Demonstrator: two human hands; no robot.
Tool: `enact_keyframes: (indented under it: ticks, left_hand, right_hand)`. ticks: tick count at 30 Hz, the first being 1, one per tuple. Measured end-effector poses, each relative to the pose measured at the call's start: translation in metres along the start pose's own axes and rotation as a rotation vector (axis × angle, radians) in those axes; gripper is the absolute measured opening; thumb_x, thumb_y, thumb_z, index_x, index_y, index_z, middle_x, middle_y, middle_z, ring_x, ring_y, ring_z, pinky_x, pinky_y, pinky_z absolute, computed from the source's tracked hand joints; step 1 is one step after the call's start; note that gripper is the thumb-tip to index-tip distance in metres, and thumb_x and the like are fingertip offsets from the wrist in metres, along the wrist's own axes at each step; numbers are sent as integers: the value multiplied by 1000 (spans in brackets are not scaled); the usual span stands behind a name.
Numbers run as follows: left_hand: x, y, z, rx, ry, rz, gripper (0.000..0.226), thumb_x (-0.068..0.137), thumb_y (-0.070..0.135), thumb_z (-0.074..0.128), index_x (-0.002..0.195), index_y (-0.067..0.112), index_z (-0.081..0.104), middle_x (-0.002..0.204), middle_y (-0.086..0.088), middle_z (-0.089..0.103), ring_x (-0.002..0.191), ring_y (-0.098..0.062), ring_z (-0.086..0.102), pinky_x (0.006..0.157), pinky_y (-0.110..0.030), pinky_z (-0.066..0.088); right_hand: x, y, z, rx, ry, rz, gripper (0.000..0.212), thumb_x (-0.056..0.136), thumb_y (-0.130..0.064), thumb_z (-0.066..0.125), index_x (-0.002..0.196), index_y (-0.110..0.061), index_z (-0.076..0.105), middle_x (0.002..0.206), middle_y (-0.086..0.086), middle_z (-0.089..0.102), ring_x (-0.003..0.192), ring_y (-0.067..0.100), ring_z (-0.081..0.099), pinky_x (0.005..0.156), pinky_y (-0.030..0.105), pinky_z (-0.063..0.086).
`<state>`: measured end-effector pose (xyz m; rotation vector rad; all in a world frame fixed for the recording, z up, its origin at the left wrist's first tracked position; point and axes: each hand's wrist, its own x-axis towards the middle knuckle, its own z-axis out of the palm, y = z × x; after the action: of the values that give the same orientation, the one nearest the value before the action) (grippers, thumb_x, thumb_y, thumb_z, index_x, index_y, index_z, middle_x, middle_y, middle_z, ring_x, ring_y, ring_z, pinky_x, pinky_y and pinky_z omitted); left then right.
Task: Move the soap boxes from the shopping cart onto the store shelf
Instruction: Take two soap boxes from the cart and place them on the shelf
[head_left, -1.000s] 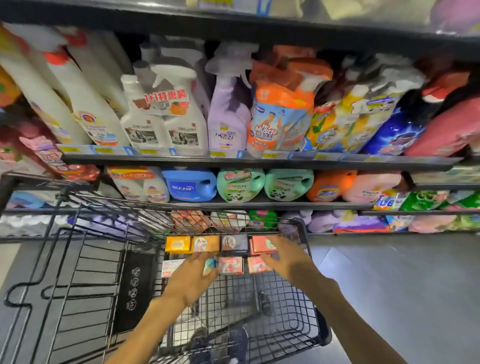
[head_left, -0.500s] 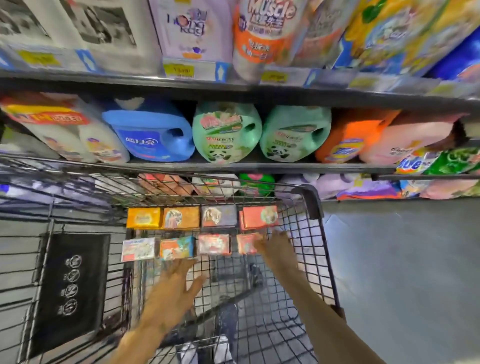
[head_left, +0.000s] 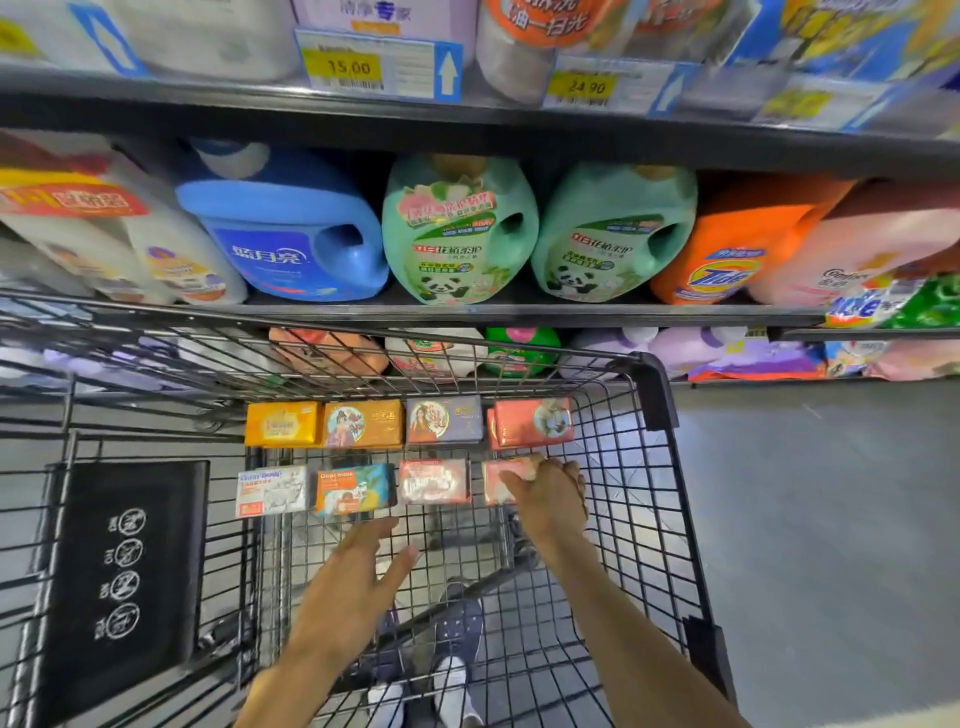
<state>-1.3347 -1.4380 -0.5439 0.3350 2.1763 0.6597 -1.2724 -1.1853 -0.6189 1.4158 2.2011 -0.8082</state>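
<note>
Black wire made up the shopping cart that filled the lower half of the frame, and I saw eight soap boxes lying in it in two rows of four at mid-frame. My right hand lay over the pink soap box at the right end of the near row, fingers curled over its far edge and gripping it. My left hand hovered lower, just below the blue and orange soap box, fingers straight and slightly spread, touching nothing. The back row ran from a yellow soap box at the left to a red soap box at the right. Beyond the cart, the store shelf crossed the upper frame, carrying a blue detergent jug and two green jugs side by side.
</note>
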Motion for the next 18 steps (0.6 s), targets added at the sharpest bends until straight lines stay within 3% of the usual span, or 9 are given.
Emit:
enact_keyframes:
  ticks: [3, 6, 9, 14, 18]
  left_hand:
    - [4, 2, 0, -22, 20, 8, 57, 93, 69, 41, 141, 39, 40, 144, 13, 49, 126, -6, 52, 106, -41, 48]
    - [14, 9, -2, -79, 33, 3, 53, 97, 57, 48, 143, 31, 43, 141, 9, 52, 123, -7, 52, 105, -33, 45]
    - [28, 9, 1, -110, 50, -20, 55, 98, 51, 52, 146, 26, 42, 143, 6, 51, 125, -10, 52, 107, -33, 45]
    - [53, 14, 8, -95, 129, -81, 48, 96, 48, 59, 134, 20, 51, 125, 2, 57, 107, -14, 58, 92, -38, 52]
    - [71, 15, 16, -18, 158, -116, 63, 90, 53, 64, 140, 21, 44, 129, -3, 52, 112, -24, 59, 91, -45, 55]
  right_hand:
    - [-5, -1, -7, 65, 7, 9, 47, 83, -55, 67, 105, -14, 65, 104, 3, 60, 93, 14, 52, 75, 29, 50]
    - [-7, 3, -10, 233, 18, 7, 33, 75, -50, 75, 83, -20, 66, 77, -5, 68, 64, 8, 63, 55, 27, 55]
    - [-10, 5, -14, 297, -42, -2, 32, 77, -41, 78, 87, -14, 65, 66, -6, 66, 48, 4, 59, 39, 14, 41]
    - [-13, 17, -20, 427, -86, -65, 43, 76, -36, 82, 87, 0, 61, 60, -3, 60, 40, 2, 46, 38, 14, 34]
    - [-18, 20, -34, 480, -90, -93, 35, 75, -38, 84, 90, -11, 68, 75, -4, 72, 59, 0, 64, 51, 12, 44]
